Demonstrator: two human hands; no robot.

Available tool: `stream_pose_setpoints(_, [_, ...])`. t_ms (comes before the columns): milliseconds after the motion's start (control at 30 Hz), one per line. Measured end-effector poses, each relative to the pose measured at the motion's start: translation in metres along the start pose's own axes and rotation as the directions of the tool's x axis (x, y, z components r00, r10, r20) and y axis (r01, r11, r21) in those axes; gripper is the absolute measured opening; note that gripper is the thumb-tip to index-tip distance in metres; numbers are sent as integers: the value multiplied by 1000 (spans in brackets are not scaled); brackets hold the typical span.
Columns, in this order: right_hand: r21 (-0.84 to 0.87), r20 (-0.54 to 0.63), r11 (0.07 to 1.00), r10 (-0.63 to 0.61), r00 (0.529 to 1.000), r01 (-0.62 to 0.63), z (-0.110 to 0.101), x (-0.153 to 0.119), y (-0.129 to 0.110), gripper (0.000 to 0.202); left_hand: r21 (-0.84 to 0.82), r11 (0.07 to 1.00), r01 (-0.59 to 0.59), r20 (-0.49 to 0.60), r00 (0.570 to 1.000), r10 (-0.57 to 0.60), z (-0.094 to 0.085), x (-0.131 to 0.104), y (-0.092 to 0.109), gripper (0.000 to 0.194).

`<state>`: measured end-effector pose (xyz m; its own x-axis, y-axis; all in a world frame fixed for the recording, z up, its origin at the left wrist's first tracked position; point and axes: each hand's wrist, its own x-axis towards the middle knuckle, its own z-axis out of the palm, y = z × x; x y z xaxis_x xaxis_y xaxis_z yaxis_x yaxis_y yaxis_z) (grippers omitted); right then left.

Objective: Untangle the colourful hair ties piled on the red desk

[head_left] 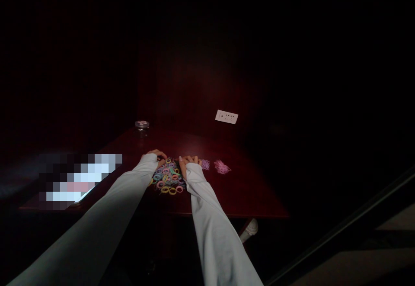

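A heap of many-coloured hair ties (167,178) lies on the dark red table (253,191). My left hand (157,155) rests at the heap's upper left edge, its fingers curved over the ties. At the upper right edge is my right hand (188,162), with several fingers bent and partly spread; whether either hand grips a tie is too small to tell. Just beyond my right hand sits a small purple pile (205,165). Farther right lies a separate pink pile (222,167) of thin bands.
A round clear jar (142,126) with a lid stands at the table's back left. A bright, pixelated flat object (84,182) lies at the left. On the wall is a white socket plate (226,117). A white shoe (249,229) shows below the front edge.
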<state>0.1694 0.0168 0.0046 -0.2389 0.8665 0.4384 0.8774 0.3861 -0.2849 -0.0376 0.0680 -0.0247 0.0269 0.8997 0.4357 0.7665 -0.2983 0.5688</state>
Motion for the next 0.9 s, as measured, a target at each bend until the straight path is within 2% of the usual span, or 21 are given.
stream_pose_setpoints(300, [-92, -11, 996, -8, 1000, 7, -1, -1, -4, 40, -119, 993, 12, 17, 1000, -10, -1, 5, -5, 14])
stream_pose_setpoints(500, [-98, 23, 995, -25, 999, 27, 0, 1, -1, 41, -162, 987, -12, 38, 999, 18, -5, 5, -4, 15])
stream_pose_setpoints(600, [-59, 36, 998, -24, 999, 26, -1, 1, 0, 41, -111, 994, -14, 54, 998, 20, -8, 5, 0, 14])
stream_pose_setpoints(767, [-15, 24, 1000, -27, 999, 27, 0, 1, 2, 41, 80, 996, 31, 50, 998, -35, -12, -1, 10, 15])
stream_pose_setpoints(900, [-8, 3, 1000, -29, 1000, 29, 5, 2, 5, 40, 123, 990, 62, 39, 997, -68, -14, -4, 15, 14])
